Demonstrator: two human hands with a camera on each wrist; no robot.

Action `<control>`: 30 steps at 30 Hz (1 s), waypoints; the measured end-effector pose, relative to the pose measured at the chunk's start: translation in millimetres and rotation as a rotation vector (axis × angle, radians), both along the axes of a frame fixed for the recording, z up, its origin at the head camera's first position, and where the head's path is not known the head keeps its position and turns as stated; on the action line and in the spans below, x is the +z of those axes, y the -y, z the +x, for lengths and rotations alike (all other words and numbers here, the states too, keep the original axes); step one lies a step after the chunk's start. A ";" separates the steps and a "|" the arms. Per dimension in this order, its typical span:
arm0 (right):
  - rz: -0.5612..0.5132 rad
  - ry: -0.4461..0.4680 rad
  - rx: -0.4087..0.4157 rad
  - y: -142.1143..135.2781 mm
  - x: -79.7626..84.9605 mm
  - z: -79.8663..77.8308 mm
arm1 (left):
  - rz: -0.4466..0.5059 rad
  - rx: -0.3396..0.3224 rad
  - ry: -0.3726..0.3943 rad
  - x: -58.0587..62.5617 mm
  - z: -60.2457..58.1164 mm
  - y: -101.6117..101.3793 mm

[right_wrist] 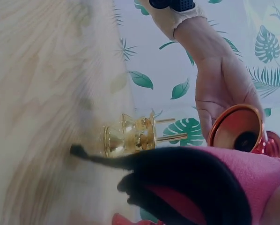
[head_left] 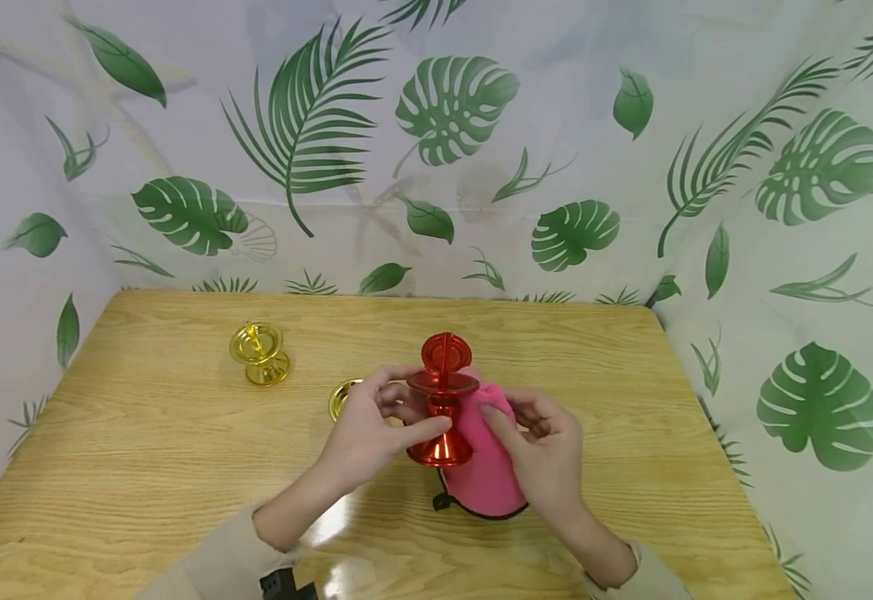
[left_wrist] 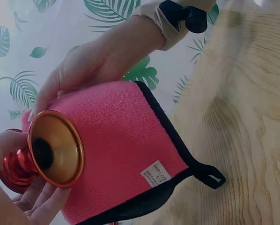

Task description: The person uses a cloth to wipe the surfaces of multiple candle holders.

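Note:
My left hand [head_left: 372, 429] grips a red metallic candle holder [head_left: 444, 450] by its stem, thumb in front. A spike rises from its dish. In the left wrist view its hollow base [left_wrist: 65, 150] faces the camera. My right hand [head_left: 549, 446] pinches a pink cloth [head_left: 484, 467] with black edging, thumb in front, and the cloth lies against the red holder's side. A white label [left_wrist: 155, 174] and a black loop [left_wrist: 212, 177] show on the cloth. Some of the right fingers are hidden behind it.
A gold candle holder [head_left: 267, 367] stands at the table's back left. A second gold one [head_left: 340, 398] is partly hidden behind my left hand. Another red piece [right_wrist: 130, 219] shows at the right wrist view's lower edge. A leaf-print sheet [head_left: 481, 208] hangs behind the wooden table [head_left: 181, 467].

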State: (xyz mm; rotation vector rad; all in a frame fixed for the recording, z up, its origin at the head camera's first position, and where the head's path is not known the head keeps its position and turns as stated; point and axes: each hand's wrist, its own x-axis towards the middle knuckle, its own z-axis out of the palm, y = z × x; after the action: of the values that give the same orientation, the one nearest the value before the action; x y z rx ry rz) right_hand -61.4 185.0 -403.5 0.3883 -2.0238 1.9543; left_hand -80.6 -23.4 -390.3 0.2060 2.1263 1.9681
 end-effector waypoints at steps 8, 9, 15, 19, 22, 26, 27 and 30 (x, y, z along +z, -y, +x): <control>0.125 -0.288 -0.026 9.0 3.4 9.5 | -0.009 0.047 -0.029 -4.9 -2.4 -0.9; 0.150 -0.322 -0.032 9.9 4.5 10.9 | -0.006 0.047 -0.035 -5.0 -2.5 -1.0; 0.206 -0.391 -0.051 10.2 8.7 14.7 | 0.003 0.022 -0.059 -4.8 -2.1 -1.9; 0.250 -0.338 -0.099 6.9 8.6 11.9 | 0.005 0.019 -0.049 -6.1 -2.5 -2.6; 0.253 -0.264 -0.105 4.0 7.0 9.3 | 0.004 0.028 -0.034 -8.0 -2.9 -2.6; 0.183 -0.156 -0.071 0.2 3.1 4.0 | 0.010 0.012 -0.015 -10.2 -2.9 -1.6; 0.158 -0.136 -0.056 -0.7 1.9 2.6 | 0.016 0.001 -0.013 -10.5 -2.8 -1.2; 0.117 -0.073 -0.037 -2.9 -0.6 -0.6 | 0.035 -0.034 -0.016 -10.4 -2.1 0.0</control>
State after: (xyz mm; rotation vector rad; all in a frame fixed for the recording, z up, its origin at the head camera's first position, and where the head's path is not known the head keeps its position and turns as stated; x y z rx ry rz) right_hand -62.0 187.9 -404.0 0.4392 -2.0896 1.7792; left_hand -82.6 -23.4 -400.7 0.2633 2.0852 1.9926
